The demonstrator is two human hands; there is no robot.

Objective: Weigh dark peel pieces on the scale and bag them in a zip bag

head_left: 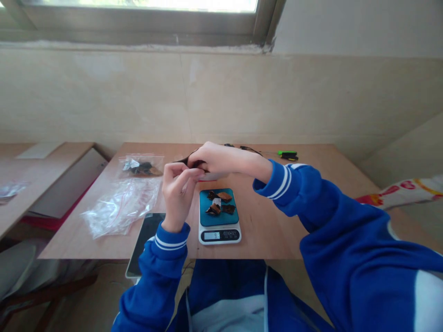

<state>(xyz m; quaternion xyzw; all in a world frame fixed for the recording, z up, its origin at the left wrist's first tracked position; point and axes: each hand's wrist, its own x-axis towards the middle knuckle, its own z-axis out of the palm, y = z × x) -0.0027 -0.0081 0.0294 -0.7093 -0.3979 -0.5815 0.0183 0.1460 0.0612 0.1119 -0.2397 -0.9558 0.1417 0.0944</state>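
Above the desk my two hands meet, both closed on a dark strip that looks like dried peel [185, 160]. My left hand [179, 189] pinches it from below on the left. Coming across from the right, my right hand [221, 159] has its fingers curled over the same strip; much of it is hidden by the fingers. Just below them stands a kitchen scale [204, 220] with a blue-green top and a lit display. Several brown and black dried peel pieces [224, 197] lie on it, along with a small pale packet or label [217, 202].
Left on the desk [270, 230] are a zip bag of dark pieces [141, 168] and several clear plastic bags [119, 207]. A dark tablet-like device [147, 235] overhangs the front edge. Green-and-black-handled tools [288, 155] lie at the back right. A red-and-white package [398, 191] is at far right.
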